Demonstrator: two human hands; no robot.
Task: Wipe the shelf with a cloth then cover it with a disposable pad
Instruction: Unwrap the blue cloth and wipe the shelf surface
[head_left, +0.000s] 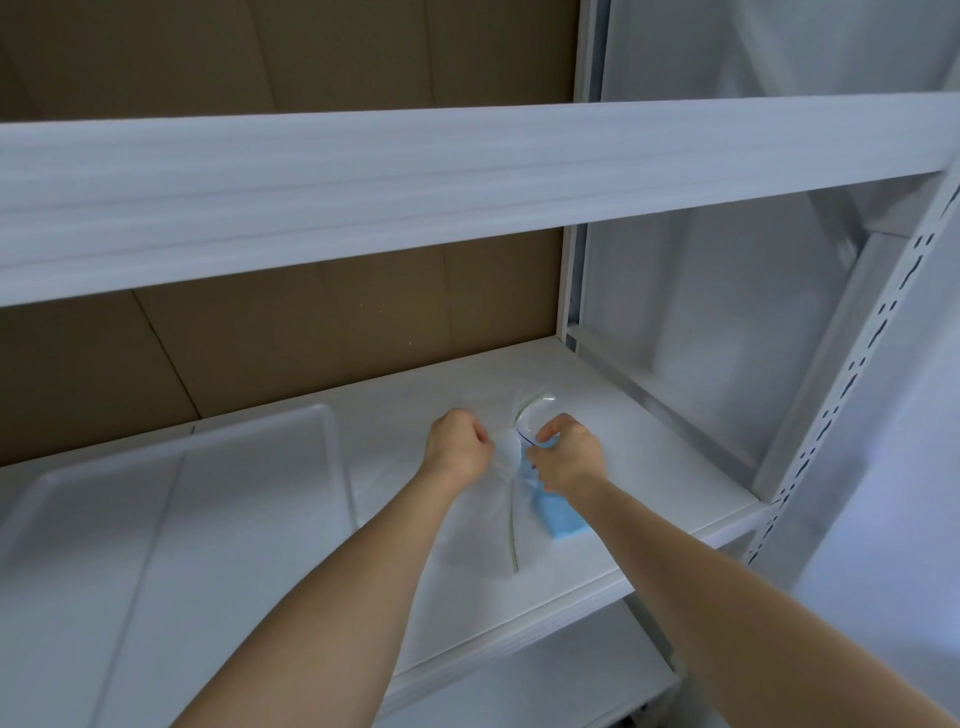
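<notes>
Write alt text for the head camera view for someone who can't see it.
Two bare hands, left hand and right hand, pull apart a clear plastic wrapper holding a folded blue disposable pad over a white metal shelf. A white plastic tray sits left.

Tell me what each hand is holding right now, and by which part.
Both hands pull apart a clear plastic wrapper above the shelf. The left hand has its grip on the wrapper's left side, the right hand on its right side, with a folded blue pad inside.
</notes>
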